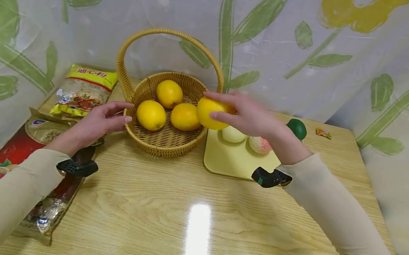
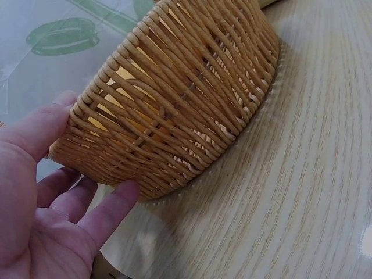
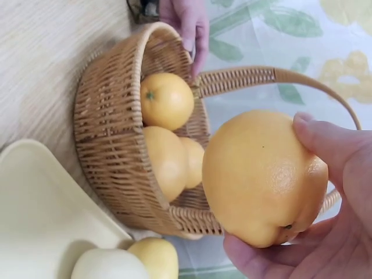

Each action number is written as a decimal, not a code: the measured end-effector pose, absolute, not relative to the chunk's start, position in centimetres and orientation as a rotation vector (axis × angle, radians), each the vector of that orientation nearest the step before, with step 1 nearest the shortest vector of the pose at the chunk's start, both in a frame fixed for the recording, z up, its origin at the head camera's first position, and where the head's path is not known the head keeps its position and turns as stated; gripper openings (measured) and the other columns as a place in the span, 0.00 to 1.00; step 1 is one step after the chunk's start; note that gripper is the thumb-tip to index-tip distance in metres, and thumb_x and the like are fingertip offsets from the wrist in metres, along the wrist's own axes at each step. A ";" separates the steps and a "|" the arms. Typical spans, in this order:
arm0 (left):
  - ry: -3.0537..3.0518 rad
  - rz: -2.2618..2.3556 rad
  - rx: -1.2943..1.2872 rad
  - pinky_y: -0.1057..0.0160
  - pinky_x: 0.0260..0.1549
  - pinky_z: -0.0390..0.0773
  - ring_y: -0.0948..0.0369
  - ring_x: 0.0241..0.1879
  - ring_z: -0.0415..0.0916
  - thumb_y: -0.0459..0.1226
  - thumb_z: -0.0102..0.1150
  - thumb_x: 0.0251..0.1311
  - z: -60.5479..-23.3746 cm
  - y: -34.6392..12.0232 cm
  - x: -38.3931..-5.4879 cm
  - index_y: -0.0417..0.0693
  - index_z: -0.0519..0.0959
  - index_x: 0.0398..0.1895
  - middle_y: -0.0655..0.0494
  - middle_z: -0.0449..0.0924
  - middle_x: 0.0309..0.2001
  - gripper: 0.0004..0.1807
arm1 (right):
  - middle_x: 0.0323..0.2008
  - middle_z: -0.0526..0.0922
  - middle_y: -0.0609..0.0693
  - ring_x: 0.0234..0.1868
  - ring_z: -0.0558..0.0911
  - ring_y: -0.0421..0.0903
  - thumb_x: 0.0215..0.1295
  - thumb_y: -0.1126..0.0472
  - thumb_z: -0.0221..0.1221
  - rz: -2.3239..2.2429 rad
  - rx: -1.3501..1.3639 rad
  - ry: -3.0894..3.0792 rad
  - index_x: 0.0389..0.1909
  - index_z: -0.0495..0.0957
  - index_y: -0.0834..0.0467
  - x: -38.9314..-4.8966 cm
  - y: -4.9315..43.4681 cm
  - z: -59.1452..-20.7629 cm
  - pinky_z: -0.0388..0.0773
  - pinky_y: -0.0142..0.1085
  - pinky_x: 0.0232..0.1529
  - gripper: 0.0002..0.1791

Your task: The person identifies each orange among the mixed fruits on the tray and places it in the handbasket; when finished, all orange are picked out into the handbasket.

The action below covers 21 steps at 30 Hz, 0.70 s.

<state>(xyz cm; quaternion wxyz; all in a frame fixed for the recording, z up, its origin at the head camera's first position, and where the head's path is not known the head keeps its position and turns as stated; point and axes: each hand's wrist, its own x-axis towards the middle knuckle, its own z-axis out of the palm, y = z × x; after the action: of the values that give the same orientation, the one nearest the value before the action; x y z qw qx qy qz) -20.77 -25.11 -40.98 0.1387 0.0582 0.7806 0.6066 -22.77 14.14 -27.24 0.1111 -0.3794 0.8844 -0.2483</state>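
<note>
My right hand (image 1: 252,116) grips an orange (image 3: 264,174) between thumb and fingers, over the right rim of a wicker basket (image 1: 161,149). In the right wrist view, a small navel shows on the fruit's lower side. Inside the basket lie three more oranges (image 1: 151,115), grouped towards the left and middle. My left hand (image 1: 102,122) holds the basket's left rim near the foot of the tall arched handle (image 1: 175,33). From the left wrist view, its thumb is up at the rim and other fingers sit low beside the woven wall (image 2: 192,99).
Right of the basket, a pale yellow tray (image 1: 231,163) bears a whitish round fruit (image 1: 233,134) and a pink-speckled one (image 1: 259,144). Behind my right wrist are a dark green fruit (image 1: 297,129) and a small wrapped packet (image 1: 323,133). Food bags (image 1: 83,90) lie at the left.
</note>
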 end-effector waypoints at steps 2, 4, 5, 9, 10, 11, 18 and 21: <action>2.257 1.754 0.168 0.58 0.55 0.78 0.52 0.62 0.67 0.48 0.57 0.68 -41.0 -25.2 -20.8 0.45 0.60 0.73 0.47 0.55 0.73 0.35 | 0.65 0.71 0.45 0.52 0.68 0.47 0.73 0.48 0.54 -0.746 -1.111 2.581 0.73 0.63 0.44 -22.6 13.9 -27.3 0.67 0.40 0.51 0.29; 2.251 1.760 0.173 0.58 0.55 0.78 0.52 0.62 0.67 0.47 0.58 0.68 -41.0 -25.2 -20.8 0.45 0.60 0.73 0.46 0.55 0.73 0.35 | 0.65 0.71 0.45 0.51 0.68 0.47 0.73 0.49 0.54 -0.771 -1.118 2.565 0.73 0.64 0.44 -22.6 13.6 -27.4 0.67 0.40 0.51 0.29; 2.254 1.756 0.182 0.58 0.55 0.78 0.53 0.62 0.68 0.47 0.57 0.68 -41.0 -25.2 -20.8 0.44 0.59 0.73 0.45 0.55 0.73 0.35 | 0.65 0.72 0.46 0.51 0.69 0.47 0.73 0.49 0.54 -0.780 -1.134 2.558 0.73 0.64 0.45 -22.6 13.5 -27.5 0.67 0.40 0.52 0.29; 2.260 1.749 0.193 0.59 0.54 0.78 0.60 0.60 0.69 0.46 0.57 0.69 -40.8 -25.2 -20.7 0.43 0.59 0.74 0.45 0.53 0.74 0.35 | 0.65 0.72 0.48 0.58 0.71 0.44 0.74 0.51 0.54 -0.797 -1.218 2.522 0.73 0.64 0.50 -23.1 12.5 -27.8 0.68 0.37 0.60 0.29; 2.264 1.746 0.193 0.59 0.54 0.78 0.62 0.59 0.70 0.46 0.57 0.69 -40.8 -25.3 -20.6 0.43 0.59 0.74 0.45 0.53 0.75 0.35 | 0.66 0.71 0.48 0.61 0.71 0.43 0.74 0.52 0.54 -0.804 -1.232 2.503 0.73 0.63 0.51 -23.2 12.2 -27.9 0.68 0.37 0.62 0.29; 2.265 1.743 0.194 0.59 0.55 0.78 0.63 0.59 0.70 0.46 0.57 0.69 -40.7 -25.3 -20.6 0.43 0.59 0.74 0.45 0.52 0.75 0.35 | 0.67 0.70 0.48 0.63 0.70 0.42 0.74 0.52 0.54 -0.810 -1.238 2.489 0.73 0.63 0.51 -23.4 11.9 -28.1 0.67 0.36 0.64 0.29; 2.273 1.730 0.215 0.60 0.55 0.78 0.63 0.60 0.68 0.47 0.56 0.69 -40.7 -25.3 -20.6 0.43 0.58 0.75 0.43 0.50 0.75 0.36 | 0.71 0.64 0.43 0.70 0.62 0.41 0.72 0.47 0.55 -0.885 -1.038 2.418 0.73 0.62 0.44 -24.8 9.9 -28.7 0.60 0.38 0.70 0.31; 2.268 1.738 0.209 0.60 0.55 0.78 0.64 0.59 0.69 0.46 0.57 0.69 -40.8 -25.4 -20.6 0.44 0.58 0.74 0.43 0.51 0.75 0.36 | 0.71 0.63 0.41 0.71 0.60 0.41 0.71 0.44 0.55 -0.889 -0.986 2.405 0.73 0.62 0.41 -25.5 8.9 -28.8 0.60 0.39 0.70 0.31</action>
<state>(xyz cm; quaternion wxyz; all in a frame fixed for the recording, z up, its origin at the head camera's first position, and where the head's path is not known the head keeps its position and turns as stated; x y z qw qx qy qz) -20.60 -25.38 -40.76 0.1377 0.0722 0.7842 0.6008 -25.50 8.95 -28.81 0.1960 -0.3520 0.8585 -0.3174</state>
